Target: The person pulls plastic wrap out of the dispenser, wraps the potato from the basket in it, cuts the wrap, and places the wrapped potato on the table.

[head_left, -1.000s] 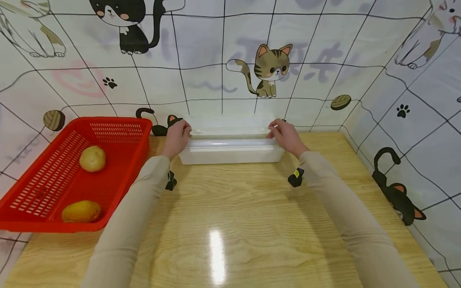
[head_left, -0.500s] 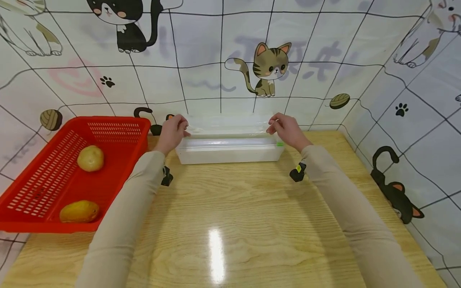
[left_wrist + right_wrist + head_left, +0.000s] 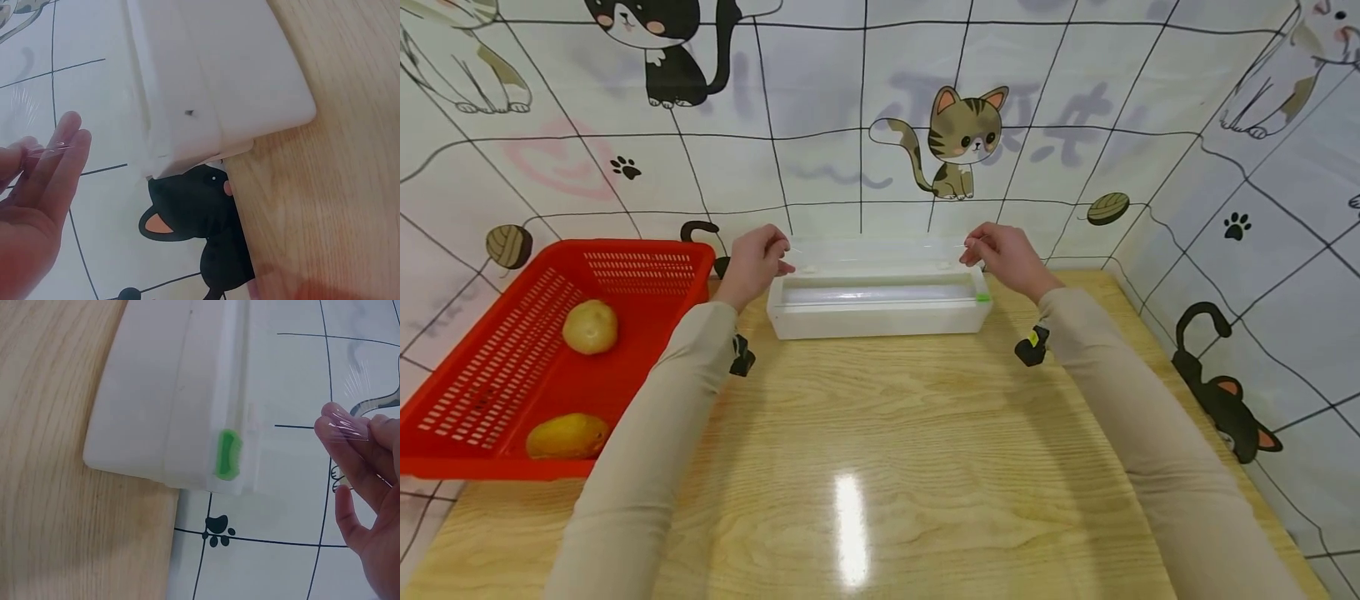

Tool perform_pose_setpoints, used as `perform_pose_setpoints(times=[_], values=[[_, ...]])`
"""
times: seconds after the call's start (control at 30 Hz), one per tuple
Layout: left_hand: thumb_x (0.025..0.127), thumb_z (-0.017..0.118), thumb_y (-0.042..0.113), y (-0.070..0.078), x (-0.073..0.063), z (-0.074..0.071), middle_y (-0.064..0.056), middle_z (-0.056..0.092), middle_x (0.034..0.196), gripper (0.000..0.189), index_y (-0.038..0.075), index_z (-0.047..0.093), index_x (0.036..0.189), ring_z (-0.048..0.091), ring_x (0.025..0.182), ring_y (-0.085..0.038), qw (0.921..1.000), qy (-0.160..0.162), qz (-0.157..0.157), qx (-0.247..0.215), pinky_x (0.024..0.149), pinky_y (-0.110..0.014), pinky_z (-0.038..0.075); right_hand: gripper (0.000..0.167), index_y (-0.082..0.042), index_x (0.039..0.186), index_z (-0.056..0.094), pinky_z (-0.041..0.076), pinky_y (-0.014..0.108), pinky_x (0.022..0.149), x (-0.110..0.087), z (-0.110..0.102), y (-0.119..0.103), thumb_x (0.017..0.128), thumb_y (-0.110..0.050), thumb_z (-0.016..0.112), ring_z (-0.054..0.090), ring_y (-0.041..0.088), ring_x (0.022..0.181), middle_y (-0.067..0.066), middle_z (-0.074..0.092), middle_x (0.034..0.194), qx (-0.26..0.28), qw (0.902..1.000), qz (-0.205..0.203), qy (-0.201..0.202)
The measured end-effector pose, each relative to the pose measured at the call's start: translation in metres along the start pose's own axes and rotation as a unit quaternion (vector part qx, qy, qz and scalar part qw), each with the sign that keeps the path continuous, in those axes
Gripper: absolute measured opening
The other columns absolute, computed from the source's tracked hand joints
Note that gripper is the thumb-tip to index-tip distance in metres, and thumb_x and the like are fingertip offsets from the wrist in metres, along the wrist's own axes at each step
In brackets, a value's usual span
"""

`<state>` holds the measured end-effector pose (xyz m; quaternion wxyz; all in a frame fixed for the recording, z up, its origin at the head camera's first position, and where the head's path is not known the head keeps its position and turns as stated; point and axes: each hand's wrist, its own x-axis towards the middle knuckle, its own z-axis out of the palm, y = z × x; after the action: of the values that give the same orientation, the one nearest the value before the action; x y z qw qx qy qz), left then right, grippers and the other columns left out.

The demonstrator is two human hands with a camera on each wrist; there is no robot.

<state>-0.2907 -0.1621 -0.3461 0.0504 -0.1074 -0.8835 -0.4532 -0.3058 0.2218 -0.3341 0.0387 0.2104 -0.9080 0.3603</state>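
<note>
A long white cling film dispenser [image 3: 880, 323] stands at the back of the table, against the wall. A green slide cutter [image 3: 228, 456] shows at its right end. My left hand [image 3: 754, 262] is raised at the dispenser's left end and pinches one corner of thin clear cling film [image 3: 50, 150] between thumb and fingers. Opposite it, above the right end, my right hand [image 3: 1006, 257] pinches the other corner. Between the hands the film is nearly invisible; the roll [image 3: 880, 293] shows through the dispenser's top.
On the left, a red plastic basket [image 3: 662, 367] holds a potato [image 3: 591, 327] and a yellow mango-like fruit [image 3: 568, 436]. Behind the wooden table [image 3: 925, 442] rises a wall covering [image 3: 827, 100] with printed cats, which also runs along the right side.
Both hands have risen slightly and drawn a little apart with the film. The green slide cutter, hidden at first, has come into sight, and more of the dispenser's top shows.
</note>
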Motion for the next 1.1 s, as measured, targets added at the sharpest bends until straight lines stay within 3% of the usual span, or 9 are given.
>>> perform_pose_setpoints(times=[0.33,0.47,0.7,1.1], values=[[0.103,0.042,0.009,0.012,0.006,-0.011,-0.022,0.059,0.097,0.018,-0.004,0.053,0.109,0.066,0.092,-0.037,0.9996,-0.011,0.004,0.027,0.080,-0.035,0.054,0.016,0.007,0.100,0.059,0.051,0.044,0.081,0.003,-0.013,-0.006,0.101,-0.006,0.049,0.067,0.034,0.083,0.020,0.069,0.089,-0.002,0.9995,-0.031,0.000],[0.103,0.043,0.011,0.017,0.008,-0.016,-0.022,0.061,0.096,0.018,-0.004,0.053,0.109,0.066,0.091,-0.037,0.9996,-0.017,0.001,0.021,0.078,-0.032,0.054,0.017,0.008,0.101,0.059,0.050,0.045,0.083,0.003,-0.017,-0.009,0.101,-0.006,0.048,0.067,0.034,0.084,0.020,0.069,0.090,-0.004,0.9995,-0.032,-0.002],[0.103,0.044,0.010,0.025,0.010,-0.022,-0.022,0.062,0.095,0.019,-0.005,0.053,0.110,0.068,0.080,-0.025,0.9996,-0.022,-0.010,0.014,0.073,-0.027,0.054,0.017,0.009,0.102,0.058,0.049,0.047,0.086,0.003,-0.025,-0.016,0.101,-0.005,0.048,0.066,0.037,0.087,0.021,0.069,0.091,0.008,0.9994,-0.034,-0.007],[0.103,0.044,0.011,0.034,0.017,-0.034,-0.020,0.062,0.096,0.017,-0.002,0.053,0.108,0.068,0.083,-0.026,0.9997,-0.023,-0.002,0.008,0.074,-0.029,0.055,0.019,0.006,0.102,0.059,0.048,0.043,0.088,0.006,-0.035,-0.027,0.102,-0.009,0.048,0.068,0.032,0.087,0.020,0.068,0.094,-0.031,0.9986,-0.041,0.015]])
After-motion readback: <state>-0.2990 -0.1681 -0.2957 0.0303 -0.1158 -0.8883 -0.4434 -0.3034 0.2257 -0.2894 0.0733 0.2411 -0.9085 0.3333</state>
